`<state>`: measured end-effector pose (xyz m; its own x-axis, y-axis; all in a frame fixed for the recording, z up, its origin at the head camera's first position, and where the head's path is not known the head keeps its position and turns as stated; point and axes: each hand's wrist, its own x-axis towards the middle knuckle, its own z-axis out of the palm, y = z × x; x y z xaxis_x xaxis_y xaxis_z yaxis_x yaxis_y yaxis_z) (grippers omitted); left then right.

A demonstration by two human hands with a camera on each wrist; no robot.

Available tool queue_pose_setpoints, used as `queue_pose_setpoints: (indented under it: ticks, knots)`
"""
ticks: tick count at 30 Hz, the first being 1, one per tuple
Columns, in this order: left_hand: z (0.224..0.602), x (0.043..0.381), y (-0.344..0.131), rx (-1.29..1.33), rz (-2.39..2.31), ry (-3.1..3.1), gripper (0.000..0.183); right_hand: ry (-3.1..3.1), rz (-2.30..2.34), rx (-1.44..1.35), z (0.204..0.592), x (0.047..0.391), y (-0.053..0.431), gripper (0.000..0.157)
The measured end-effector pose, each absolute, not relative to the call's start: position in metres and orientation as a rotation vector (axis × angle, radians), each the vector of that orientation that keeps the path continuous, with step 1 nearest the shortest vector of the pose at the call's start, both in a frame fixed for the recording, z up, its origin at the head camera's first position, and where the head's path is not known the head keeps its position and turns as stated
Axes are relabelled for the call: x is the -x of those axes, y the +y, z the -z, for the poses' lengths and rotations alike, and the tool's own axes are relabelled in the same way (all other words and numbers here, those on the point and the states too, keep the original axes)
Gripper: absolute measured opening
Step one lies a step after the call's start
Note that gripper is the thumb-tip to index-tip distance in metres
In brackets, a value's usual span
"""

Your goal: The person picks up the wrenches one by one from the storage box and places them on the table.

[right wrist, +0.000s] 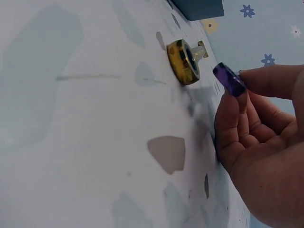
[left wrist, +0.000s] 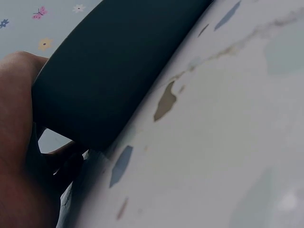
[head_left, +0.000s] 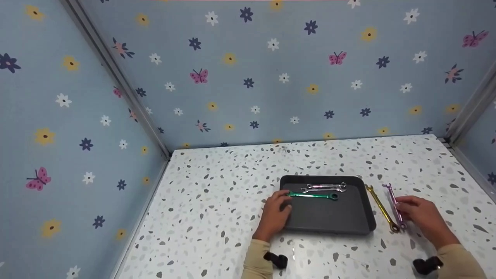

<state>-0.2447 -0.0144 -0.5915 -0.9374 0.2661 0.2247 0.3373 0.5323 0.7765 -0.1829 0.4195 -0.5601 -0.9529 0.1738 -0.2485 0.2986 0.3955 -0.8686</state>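
Observation:
At the left rim of a dark grey tray [head_left: 325, 217], my left hand [head_left: 272, 217] grips the edge, its fingertips close to the open end of a green wrench [head_left: 314, 195]. Whether those fingertips touch the wrench I cannot tell. Behind the green wrench lie silver wrenches [head_left: 323, 188], also in the tray. To the right of the tray, my right hand [head_left: 424, 217] pinches a purple wrench [head_left: 394, 203] between thumb and fingers. In the right wrist view the purple wrench [right wrist: 229, 80] shows end-on, just off the tabletop. A gold wrench [head_left: 381, 207] lies between tray and right hand.
The table [head_left: 209, 217] has a white speckled top. Blue flowered panels [head_left: 263, 97] stand behind it and at both sides, with metal posts [head_left: 116, 77] at the corners. Dark straps with mounts [head_left: 276, 259] sit at both wrists.

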Motion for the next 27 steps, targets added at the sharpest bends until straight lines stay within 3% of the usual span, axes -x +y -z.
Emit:
queue_pose_setpoints:
  ticks: [27]
  knots:
    - [0.5903,0.2447,-0.0146,0.554,1.391,-2.669,0.027,2.733,1.401,-0.311,0.5640,0.1769,0.4147,0.046]
